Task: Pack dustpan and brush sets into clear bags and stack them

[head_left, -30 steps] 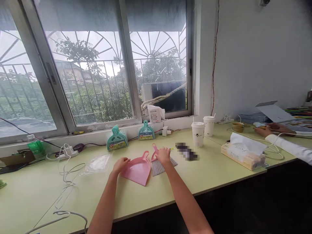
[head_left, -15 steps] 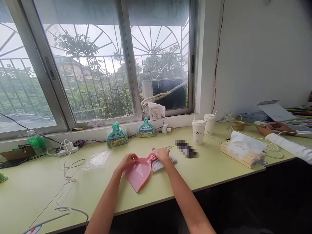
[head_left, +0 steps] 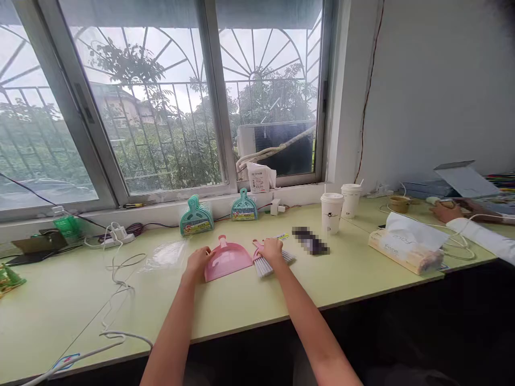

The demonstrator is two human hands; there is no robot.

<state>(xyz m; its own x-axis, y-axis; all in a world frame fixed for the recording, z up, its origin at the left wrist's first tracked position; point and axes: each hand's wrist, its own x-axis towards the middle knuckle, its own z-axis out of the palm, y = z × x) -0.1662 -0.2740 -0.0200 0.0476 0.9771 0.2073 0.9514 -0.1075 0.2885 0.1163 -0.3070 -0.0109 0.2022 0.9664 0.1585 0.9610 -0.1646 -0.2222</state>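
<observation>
A pink dustpan [head_left: 228,261] lies on the pale green table, its handle toward the window and its wide edge toward me. My left hand [head_left: 198,261] is closed on the dustpan's left side. Just right of the pan is a pink brush [head_left: 262,266] with white bristles, and my right hand [head_left: 272,250] grips it from above, hiding part of its body. The brush's left end is close to the pan's right corner. A yellow label [head_left: 282,236] shows behind my right hand.
Green dustpan sets [head_left: 196,217] stand by the window wall. Clear plastic wrap [head_left: 164,254] lies left, near white cables [head_left: 115,279]. To the right are a blurred dark item [head_left: 310,240], two lidded cups [head_left: 332,214], a tissue box [head_left: 402,252] and another person's hands [head_left: 446,212].
The dustpan has turned, so its handle now points to the window instead of toward the brush. Pan and brush handle have come apart. The view has shifted slightly.
</observation>
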